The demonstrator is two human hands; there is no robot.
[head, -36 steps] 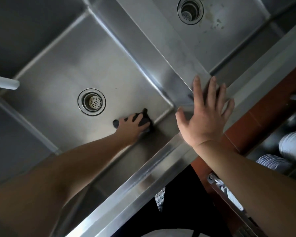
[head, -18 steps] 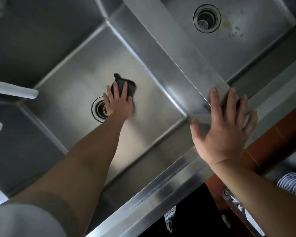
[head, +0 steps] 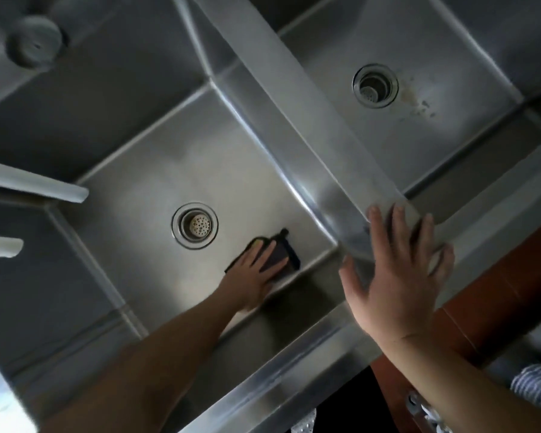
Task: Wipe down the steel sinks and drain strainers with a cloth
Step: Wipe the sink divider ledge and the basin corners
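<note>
Left hand (head: pixel 256 276) presses the cloth (head: pixel 281 254) flat-fingered on the sink (head: pixel 156 170) floor, by its near right corner beside the strainer (head: pixel 195 225); soft, light, probably bunches, best pinned under the palm; right hand (head: pixel 397 276) spread wide on the divider (head: pixel 310 120)

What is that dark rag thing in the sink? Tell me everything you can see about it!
The cloth is dark, nearly black, soft and crumpled, with a yellowish patch at one edge and a little corner poking up at the top. It lies flat on the steel floor of the left sink, in the near right corner, just beside the round drain strainer but not on it. The left hand presses on it with straight fingers, covering its near part. Motion blur hides finer detail.
</note>
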